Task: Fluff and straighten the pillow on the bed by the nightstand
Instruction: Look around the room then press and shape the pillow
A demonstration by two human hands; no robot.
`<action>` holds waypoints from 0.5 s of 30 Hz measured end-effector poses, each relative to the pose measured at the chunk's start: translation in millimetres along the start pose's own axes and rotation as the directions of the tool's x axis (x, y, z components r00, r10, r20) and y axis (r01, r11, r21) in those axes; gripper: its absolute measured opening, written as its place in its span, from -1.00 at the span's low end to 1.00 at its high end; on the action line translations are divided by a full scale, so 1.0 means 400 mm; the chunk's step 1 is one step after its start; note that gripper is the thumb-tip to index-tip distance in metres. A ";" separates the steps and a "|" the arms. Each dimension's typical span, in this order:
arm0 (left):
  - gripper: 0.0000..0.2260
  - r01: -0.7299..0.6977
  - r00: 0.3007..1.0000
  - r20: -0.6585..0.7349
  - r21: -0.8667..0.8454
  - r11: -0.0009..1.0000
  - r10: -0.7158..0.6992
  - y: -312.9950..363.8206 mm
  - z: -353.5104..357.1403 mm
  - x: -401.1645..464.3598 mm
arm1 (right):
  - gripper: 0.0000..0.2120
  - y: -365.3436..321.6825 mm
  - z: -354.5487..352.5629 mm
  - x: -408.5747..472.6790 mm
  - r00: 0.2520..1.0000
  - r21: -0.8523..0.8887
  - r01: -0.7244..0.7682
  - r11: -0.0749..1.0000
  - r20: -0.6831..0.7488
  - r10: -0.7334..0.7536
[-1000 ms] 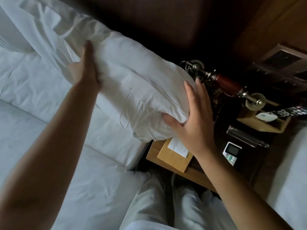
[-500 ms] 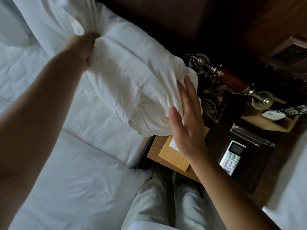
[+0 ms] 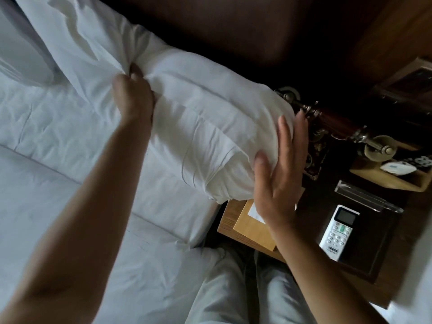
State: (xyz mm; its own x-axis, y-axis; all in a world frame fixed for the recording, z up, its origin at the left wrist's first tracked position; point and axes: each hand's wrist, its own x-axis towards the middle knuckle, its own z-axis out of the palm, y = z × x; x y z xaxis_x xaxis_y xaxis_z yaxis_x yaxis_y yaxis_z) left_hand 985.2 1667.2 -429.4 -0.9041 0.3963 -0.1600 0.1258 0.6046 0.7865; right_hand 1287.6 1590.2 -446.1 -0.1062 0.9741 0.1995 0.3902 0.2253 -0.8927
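A white-sheeted bed [image 3: 70,178] fills the left and near part of the view, its covers lightly creased, with a dark headboard [image 3: 233,36] along the far side. On the bed's far right corner lies the white pillow [image 3: 210,127], its right end overhanging the mattress edge toward the nightstand [image 3: 236,232]. A second pillow [image 3: 21,54] shows at the far left edge.

The nightstand stands just right of the bed; on it sit a light wooden box [image 3: 252,225] partly under the pillow's end, an antique-style telephone [image 3: 339,127] farther back, a small wooden tray [image 3: 385,176] at the right, and a white remote control [image 3: 337,232] lying flat on a dark tray [image 3: 374,249].

The left hand [image 3: 133,97] is closed into a fist around a bunch of the pillow's fabric near its middle, far side, pinching it into folds. The right hand [image 3: 278,174] is flat with fingers spread and extended, its palm pressed against the pillow's right end, thumb on the near face.

The person's pale trousers [image 3: 233,293] show at the near edge, between bed and nightstand.
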 end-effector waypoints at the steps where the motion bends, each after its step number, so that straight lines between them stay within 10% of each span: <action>1: -0.55 -0.025 0.999 -0.027 -0.016 1.000 0.024 -0.010 0.007 -0.012 | -0.42 0.014 0.009 -0.018 1.000 0.014 -0.005 1.000 0.000 0.005; 15: -0.50 -0.231 0.956 -0.211 -0.125 0.965 0.202 0.016 -0.027 0.070 | -0.46 -0.020 0.199 0.023 0.979 0.129 -0.165 0.978 -0.099 0.178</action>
State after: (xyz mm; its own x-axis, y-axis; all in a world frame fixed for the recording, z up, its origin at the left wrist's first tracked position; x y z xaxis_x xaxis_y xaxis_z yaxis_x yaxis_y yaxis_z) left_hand 956.3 1674.7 -422.4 -0.9254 0.3554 0.1316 0.2795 0.4056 0.8703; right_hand 1210.8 1596.2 -469.3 0.0559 0.9955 0.0762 0.2808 0.0575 -0.9581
